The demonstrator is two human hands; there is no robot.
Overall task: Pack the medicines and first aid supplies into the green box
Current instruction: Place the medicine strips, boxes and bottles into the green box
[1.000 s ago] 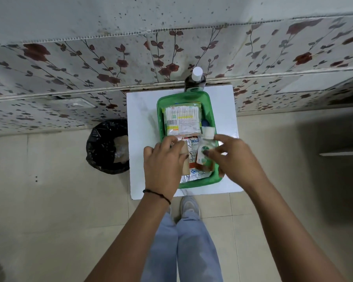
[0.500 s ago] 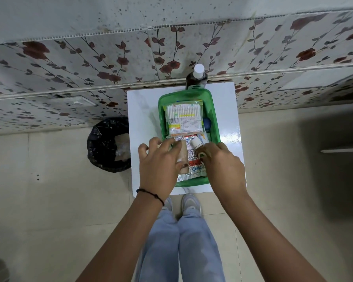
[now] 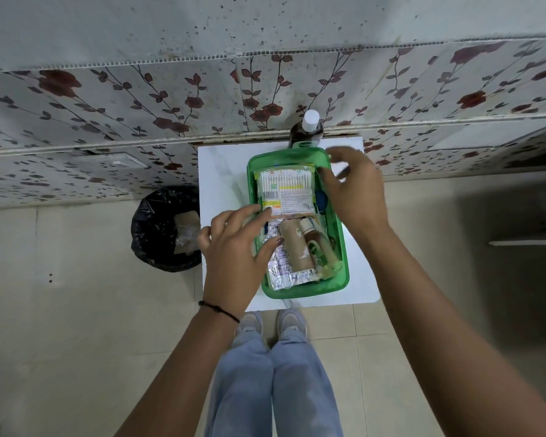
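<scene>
The green box sits on a small white table. Inside lie a pack of cotton swabs at the far end, a brown roll, a small bottle with a white cap and silver foil strips beneath them. My left hand hovers over the box's left rim, fingers spread, holding nothing. My right hand is over the box's far right side, fingers apart and blurred, also without anything in it. A dark brown bottle with a white cap stands behind the box against the wall.
A black-lined waste bin stands on the floor left of the table. A floral-patterned wall runs right behind the table. My legs and shoes are at the table's near edge.
Both hands have let go of the brown roll and the small bottle, which now lie in the box. My right hand has moved up toward the box's far right corner.
</scene>
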